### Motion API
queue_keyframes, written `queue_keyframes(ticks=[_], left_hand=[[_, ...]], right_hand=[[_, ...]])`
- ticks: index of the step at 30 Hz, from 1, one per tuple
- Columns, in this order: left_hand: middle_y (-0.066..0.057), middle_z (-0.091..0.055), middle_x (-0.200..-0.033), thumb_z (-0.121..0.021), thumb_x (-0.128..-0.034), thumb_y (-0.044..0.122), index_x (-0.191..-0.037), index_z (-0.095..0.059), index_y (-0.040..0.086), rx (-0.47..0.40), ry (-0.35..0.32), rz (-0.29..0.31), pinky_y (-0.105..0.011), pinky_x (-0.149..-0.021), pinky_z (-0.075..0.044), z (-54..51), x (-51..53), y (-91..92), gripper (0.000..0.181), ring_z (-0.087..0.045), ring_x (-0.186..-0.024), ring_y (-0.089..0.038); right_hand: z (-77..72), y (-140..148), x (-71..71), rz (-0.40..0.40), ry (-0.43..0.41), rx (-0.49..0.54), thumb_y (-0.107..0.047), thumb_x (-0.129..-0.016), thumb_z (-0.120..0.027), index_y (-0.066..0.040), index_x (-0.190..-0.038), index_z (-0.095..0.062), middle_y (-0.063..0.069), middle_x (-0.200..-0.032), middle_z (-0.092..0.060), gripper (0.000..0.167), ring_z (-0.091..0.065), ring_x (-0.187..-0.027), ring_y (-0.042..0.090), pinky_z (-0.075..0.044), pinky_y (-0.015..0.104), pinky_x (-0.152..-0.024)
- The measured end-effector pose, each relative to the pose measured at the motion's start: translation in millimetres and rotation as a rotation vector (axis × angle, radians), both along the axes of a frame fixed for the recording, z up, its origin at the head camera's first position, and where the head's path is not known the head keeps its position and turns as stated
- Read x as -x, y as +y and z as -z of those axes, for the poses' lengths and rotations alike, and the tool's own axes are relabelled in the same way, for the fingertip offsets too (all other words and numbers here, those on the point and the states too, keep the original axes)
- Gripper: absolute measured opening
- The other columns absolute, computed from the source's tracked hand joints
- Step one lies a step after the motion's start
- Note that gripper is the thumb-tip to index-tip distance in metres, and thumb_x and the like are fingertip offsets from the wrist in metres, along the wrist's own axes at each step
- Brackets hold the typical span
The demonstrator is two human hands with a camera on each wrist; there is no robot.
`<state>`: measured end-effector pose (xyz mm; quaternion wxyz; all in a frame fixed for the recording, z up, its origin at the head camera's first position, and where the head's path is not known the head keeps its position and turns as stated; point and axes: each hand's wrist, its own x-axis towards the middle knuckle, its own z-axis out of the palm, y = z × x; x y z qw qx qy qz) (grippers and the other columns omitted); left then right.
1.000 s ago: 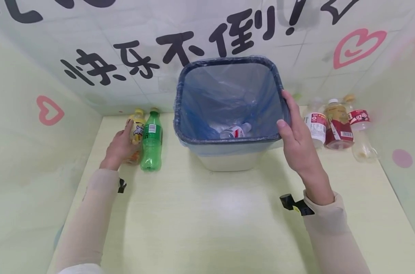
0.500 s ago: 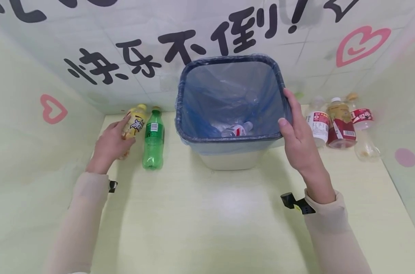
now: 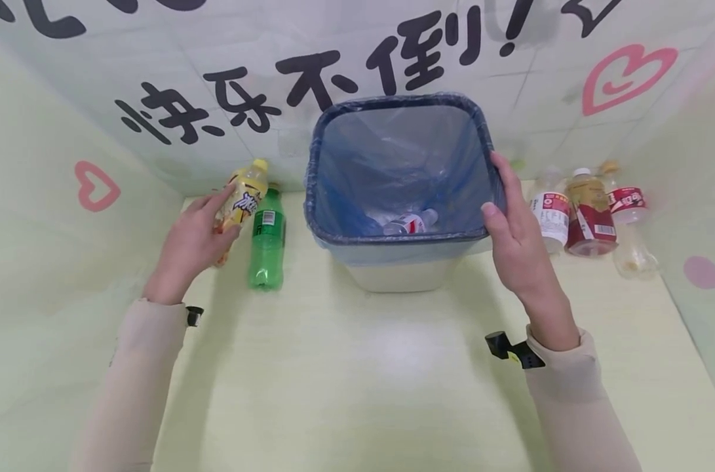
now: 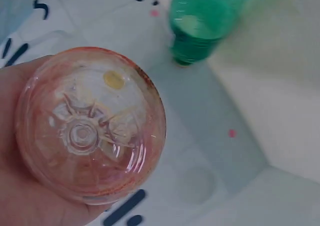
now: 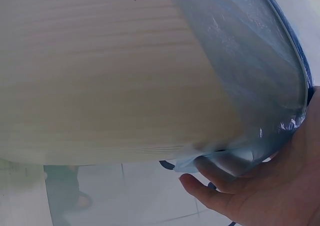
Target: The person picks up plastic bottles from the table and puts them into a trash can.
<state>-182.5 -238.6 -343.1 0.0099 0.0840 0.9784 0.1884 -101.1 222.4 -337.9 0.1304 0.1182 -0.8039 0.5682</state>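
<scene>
My left hand (image 3: 194, 239) grips a plastic drink bottle (image 3: 248, 203) with a yellow label and yellow cap, tilted and held off the table. Its clear base (image 4: 90, 126) faces the camera in the left wrist view. Beside it a green plastic bottle (image 3: 267, 246) lies on the table. In the middle stands a trash bin (image 3: 398, 278) with a translucent blue bag (image 3: 386, 147) over its dark rim. My right hand (image 3: 519, 242) holds the bin's right rim, thumb at the top and fingers (image 5: 220, 178) along the outside. A bottle with a red and white label (image 3: 411, 223) lies inside the bag.
On the right, near the back wall, are a white-labelled bottle (image 3: 550, 219), a red and gold bottle (image 3: 591, 216), a red-labelled bottle (image 3: 626, 200) and a clear one (image 3: 634, 259). Printed walls (image 3: 33, 262) enclose the table (image 3: 392, 387) at the back and sides.
My left hand has picked up the yellow-labelled bottle from beside the green one, tilting it and raising it toward the back. The right hand stays at the bin's rim.
</scene>
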Motion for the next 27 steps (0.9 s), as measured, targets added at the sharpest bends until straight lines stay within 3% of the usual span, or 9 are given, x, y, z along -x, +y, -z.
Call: queue_keyframes(ticks=[6, 12, 19, 23, 27], left_hand=[[-0.025, -0.042, -0.148, -0.065, -0.0929, 0.015, -0.157, -0.033, 0.024, 0.003, 0.121, 0.07, -0.063, -0.082, -0.047, -36.2, -7.6, 26.8, 0.072, -0.051, -0.111, -0.046], [-0.021, -0.043, -0.149, -0.065, -0.0919, 0.008, -0.156, -0.033, 0.029, -0.018, 0.211, 0.135, -0.058, -0.077, -0.054, -77.5, -9.3, 51.1, 0.075, -0.054, -0.108, -0.043], [-0.008, -0.033, -0.158, -0.063, -0.0956, 0.018, -0.157, -0.027, 0.037, 0.033, 0.204, 0.162, -0.061, -0.088, -0.05, -127.0, -3.3, 91.3, 0.074, -0.049, -0.124, -0.041], [-0.001, -0.03, -0.16, -0.06, -0.0975, 0.023, -0.157, -0.024, 0.038, 0.051, 0.185, 0.211, -0.055, -0.087, -0.051, -141.7, -7.1, 113.8, 0.071, -0.048, -0.125, -0.037], [0.001, -0.031, -0.159, -0.06, -0.0973, 0.023, -0.157, -0.025, 0.038, 0.045, 0.192, 0.263, -0.048, -0.083, -0.051, -146.8, -12.3, 127.9, 0.071, -0.049, -0.12, -0.034]], right_hand=[[-0.7, 0, 0.4, -0.008, -0.004, 0.014, -0.029, -0.105, -0.04, -0.022, -0.159, -0.022, -0.005, -0.163, -0.021, 0.058, -0.019, -0.148, 0.014, -0.014, 0.039, -0.121], [-0.2, -1, 0.3, -0.012, -0.004, 0.021, -0.03, -0.105, -0.04, -0.022, -0.159, -0.021, -0.005, -0.163, -0.021, 0.058, -0.019, -0.148, 0.014, -0.014, 0.039, -0.121], [0.9, 1, -0.4, 0.003, -0.005, 0.021, -0.028, -0.105, -0.04, -0.022, -0.159, -0.022, -0.005, -0.163, -0.021, 0.057, -0.02, -0.148, 0.014, -0.014, 0.038, -0.121], [0.6, 1, -0.3, -0.001, -0.003, 0.026, -0.026, -0.105, -0.04, -0.022, -0.159, -0.022, -0.005, -0.163, -0.022, 0.057, -0.021, -0.148, 0.015, -0.015, 0.039, -0.121], [0.6, -1, 1.6, -0.013, 0.004, 0.028, -0.026, -0.105, -0.04, -0.022, -0.159, -0.022, -0.004, -0.163, -0.022, 0.057, -0.021, -0.147, 0.015, -0.016, 0.039, -0.121]])
